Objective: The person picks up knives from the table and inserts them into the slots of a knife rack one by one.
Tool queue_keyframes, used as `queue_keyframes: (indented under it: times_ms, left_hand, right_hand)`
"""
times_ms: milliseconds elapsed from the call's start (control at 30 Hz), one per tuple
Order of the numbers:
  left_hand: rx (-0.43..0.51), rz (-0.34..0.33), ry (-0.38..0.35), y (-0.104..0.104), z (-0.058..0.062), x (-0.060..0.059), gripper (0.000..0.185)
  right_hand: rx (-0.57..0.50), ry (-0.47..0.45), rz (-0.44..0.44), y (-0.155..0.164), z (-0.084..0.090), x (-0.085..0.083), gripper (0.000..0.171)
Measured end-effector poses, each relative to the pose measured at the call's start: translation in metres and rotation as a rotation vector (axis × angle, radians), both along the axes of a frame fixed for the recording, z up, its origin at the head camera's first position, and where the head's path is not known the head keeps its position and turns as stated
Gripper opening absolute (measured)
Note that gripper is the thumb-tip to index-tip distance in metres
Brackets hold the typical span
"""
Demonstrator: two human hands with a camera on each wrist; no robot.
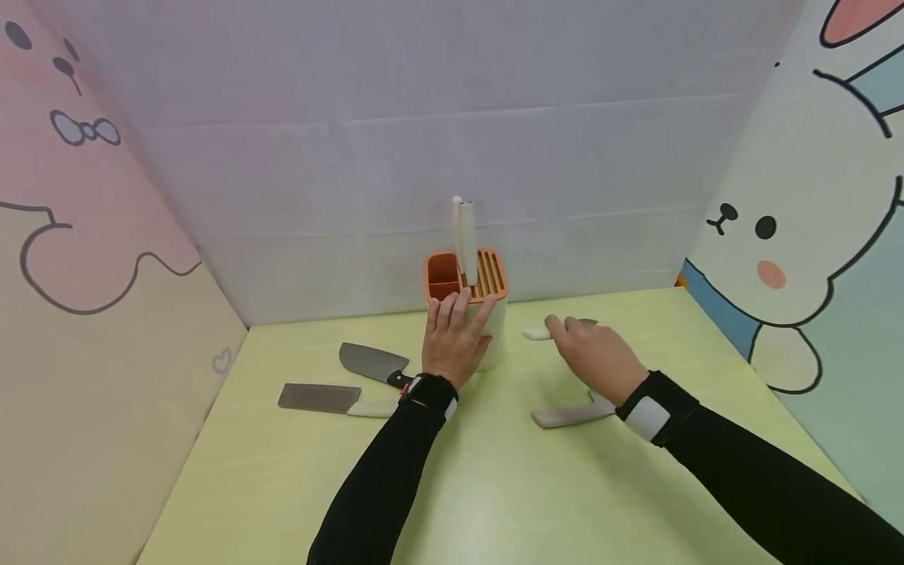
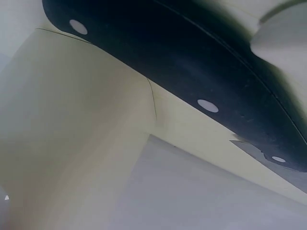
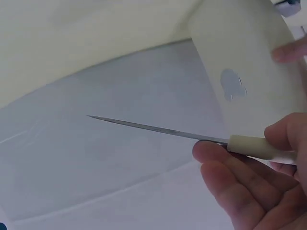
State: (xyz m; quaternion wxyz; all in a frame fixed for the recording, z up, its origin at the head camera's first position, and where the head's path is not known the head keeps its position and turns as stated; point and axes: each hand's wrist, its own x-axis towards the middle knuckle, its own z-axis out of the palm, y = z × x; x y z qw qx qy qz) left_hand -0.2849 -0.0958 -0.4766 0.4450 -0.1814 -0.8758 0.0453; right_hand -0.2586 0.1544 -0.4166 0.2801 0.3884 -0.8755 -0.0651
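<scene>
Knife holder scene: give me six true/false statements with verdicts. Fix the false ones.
1. The right hand grips a small knife by its pale handle. True.
2. The left hand touches nothing. False: it rests against the holder.
3. A black-handled knife lies left of the holder in the head view. True.
4. The holder's top is blue. False: it is orange.
5. Both knives lying left of the holder have black handles. False: the rectangular-bladed cleaver has a pale one.
6. Pale handles stand up from the holder. True.
</scene>
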Motion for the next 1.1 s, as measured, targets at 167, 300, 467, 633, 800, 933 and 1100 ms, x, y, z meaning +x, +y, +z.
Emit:
queue_keyframes:
  times_ms: [167,300,467,633,800,933,1100]
  left_hand:
    - [-0.005,0.011,-0.007,0.0,0.001,0.0,0.081]
    - [-0.007,0.009,-0.02,0.0,0.0,-0.001,0.081]
    - [-0.021,0.016,-0.014,0.001,-0.001,-0.001,0.081]
    - [-0.028,0.028,-0.012,0.001,0.0,-0.001,0.08]
    - [-0.037,0.038,-0.011,0.001,0.0,-0.002,0.08]
    - [-0.04,0.046,-0.011,0.0,0.0,-0.002,0.081]
    - [-0.027,0.03,0.007,0.001,-0.001,-0.002,0.082]
  right_hand:
    - [-0.098,0.04,0.058,0.011,0.029,-0.001,0.032]
    - [-0.2,0.024,0.1,0.015,0.048,-0.002,0.033]
    - [-0.346,0.002,0.136,0.013,0.072,-0.001,0.025]
    - [-0.517,-0.068,0.133,0.008,0.097,-0.002,0.024]
    - [-0.68,-0.099,0.141,0.001,0.114,-0.007,0.024]
    - [-0.802,-0.093,0.179,-0.007,0.119,-0.015,0.028]
    - [-0.916,-0.123,0.2,-0.022,0.119,-0.023,0.03]
